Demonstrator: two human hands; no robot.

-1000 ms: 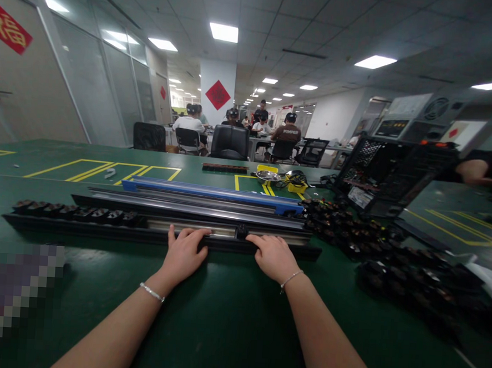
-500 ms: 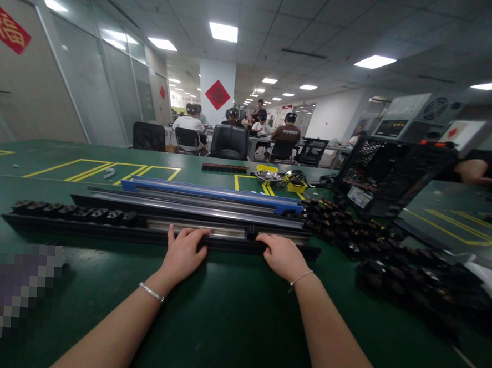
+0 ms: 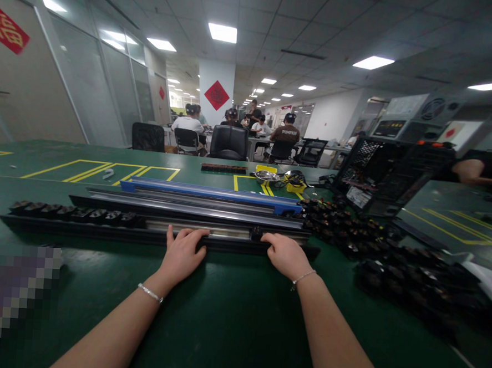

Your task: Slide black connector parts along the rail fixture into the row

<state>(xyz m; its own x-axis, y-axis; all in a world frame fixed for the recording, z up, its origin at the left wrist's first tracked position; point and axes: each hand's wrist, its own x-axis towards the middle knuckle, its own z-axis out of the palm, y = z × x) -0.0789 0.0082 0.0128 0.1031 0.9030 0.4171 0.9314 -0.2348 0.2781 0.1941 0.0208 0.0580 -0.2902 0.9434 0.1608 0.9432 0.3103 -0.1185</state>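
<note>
Black rail (image 3: 101,232), long, bare silvery strip along part of its top: lay left to right across the near part of a green table (image 3: 229,327). Row of dark blocks (image 3: 73,213): filled its left stretch. Small black block (image 3: 256,233): sat alone on its right part.

Left hand (image 3: 183,252): rested at the rail's middle, fingers partly spread; whether they pinched it could not be told. Right hand (image 3: 286,256): forefinger against or just beside the small black block's right side, other fingers bent; no pinch could be made out.

Table surface: green, marked with yellow lines (image 3: 99,162). Beyond the rail, in order: black-and-silver rail (image 3: 194,207); blue rail (image 3: 208,190). Far: dark strip (image 3: 224,169), steel dish (image 3: 267,176), yellow tray (image 3: 295,185) with dark cable. Far left: pale hook-shaped piece (image 3: 107,173). Right: heap of dark parts (image 3: 411,272); behind it, open black case (image 3: 401,166).

Room: panelled ceiling with lit panels (image 3: 222,32); door (image 3: 10,92) and glazed partition (image 3: 77,79) at left; white column (image 3: 205,73) bearing a red diamond (image 3: 217,95); chairs (image 3: 229,143) and seated people (image 3: 189,124) far off; co-worker's arm (image 3: 472,170) at far right.
</note>
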